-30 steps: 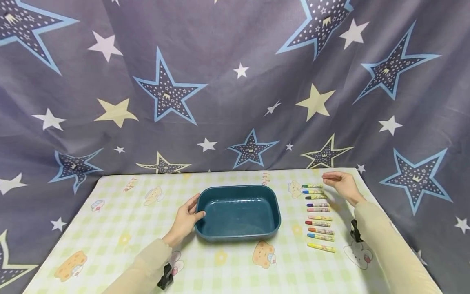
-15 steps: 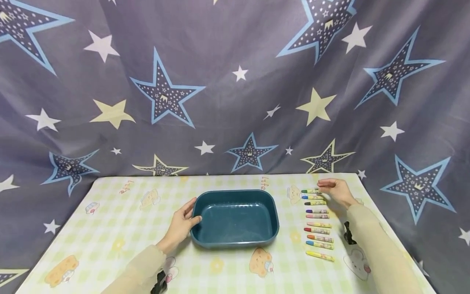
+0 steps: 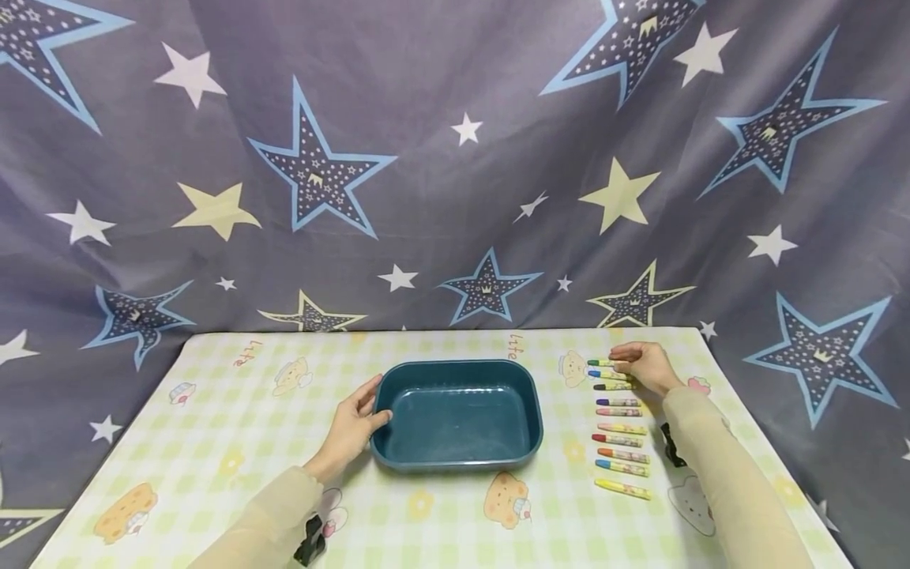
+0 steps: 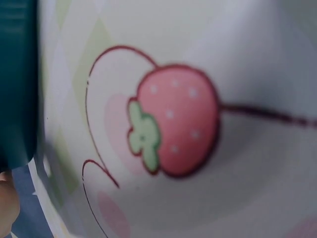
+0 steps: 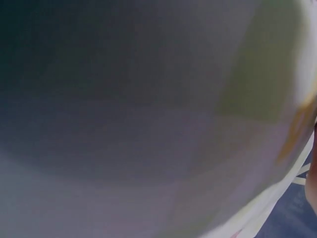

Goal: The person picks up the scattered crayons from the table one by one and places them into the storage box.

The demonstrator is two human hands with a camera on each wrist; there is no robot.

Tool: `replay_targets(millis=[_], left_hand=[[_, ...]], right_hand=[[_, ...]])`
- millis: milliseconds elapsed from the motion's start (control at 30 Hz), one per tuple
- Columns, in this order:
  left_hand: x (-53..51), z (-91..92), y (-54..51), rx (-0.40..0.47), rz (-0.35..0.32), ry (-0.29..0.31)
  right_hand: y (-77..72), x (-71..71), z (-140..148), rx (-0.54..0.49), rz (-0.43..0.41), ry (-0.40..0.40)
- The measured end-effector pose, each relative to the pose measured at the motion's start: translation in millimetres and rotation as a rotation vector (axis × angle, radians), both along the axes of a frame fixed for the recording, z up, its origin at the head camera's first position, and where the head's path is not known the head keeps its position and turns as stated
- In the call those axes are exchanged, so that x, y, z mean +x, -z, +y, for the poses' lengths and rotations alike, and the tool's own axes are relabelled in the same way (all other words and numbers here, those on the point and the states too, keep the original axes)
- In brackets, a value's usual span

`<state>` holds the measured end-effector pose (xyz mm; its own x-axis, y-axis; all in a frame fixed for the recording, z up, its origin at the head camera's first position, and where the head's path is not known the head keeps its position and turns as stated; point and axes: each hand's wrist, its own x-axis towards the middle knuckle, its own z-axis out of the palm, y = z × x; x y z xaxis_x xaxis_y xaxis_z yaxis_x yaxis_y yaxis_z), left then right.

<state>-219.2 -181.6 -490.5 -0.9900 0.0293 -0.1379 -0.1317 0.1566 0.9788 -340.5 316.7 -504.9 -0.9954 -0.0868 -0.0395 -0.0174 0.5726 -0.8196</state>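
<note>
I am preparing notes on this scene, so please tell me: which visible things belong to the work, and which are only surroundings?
Likely part of the work:
teal bin, held by the left hand
row of crayons, right hand at its far end

Likely only surroundings:
checked tablecloth
starry curtain

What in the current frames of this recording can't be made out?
Head: the right hand hides one end of the green-tipped crayon; any pinch is unclear.
Head: the print on the crayons is too small to read.
Left wrist: the left edge cuts off the teal box.
Right wrist: the tablecloth is blurred and shadowed.
</note>
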Motion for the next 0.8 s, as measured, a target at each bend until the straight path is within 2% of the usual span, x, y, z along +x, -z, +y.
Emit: replay_targets(millis=[100,367,600,700,800], left_hand=[[-0.6,-0.1,-2.0,0.004,0.001,0.004],[-1.5,2.4,-3.4,0.013,-0.004,-0.001],[-0.6,2.6,-4.1,0.022,0.008,0.01],[-0.4,1.7,-3.1,0.011,0.006,-0.001],[-1.1,1.2,-1.5,0.016,0.003,-0.002]], right_hand=[[-1.2,-0.5,-1,0.057,0.004,0.02],[-3.2,-1.3,0,0.107,0.043,0.074],[-3.7,0.5,-1,0.059,0.05,0.107],[-7.5,2.0,-2,0.044,0.046,0.117],[-13.5,2.8,-1,0.07,0.068,0.112]])
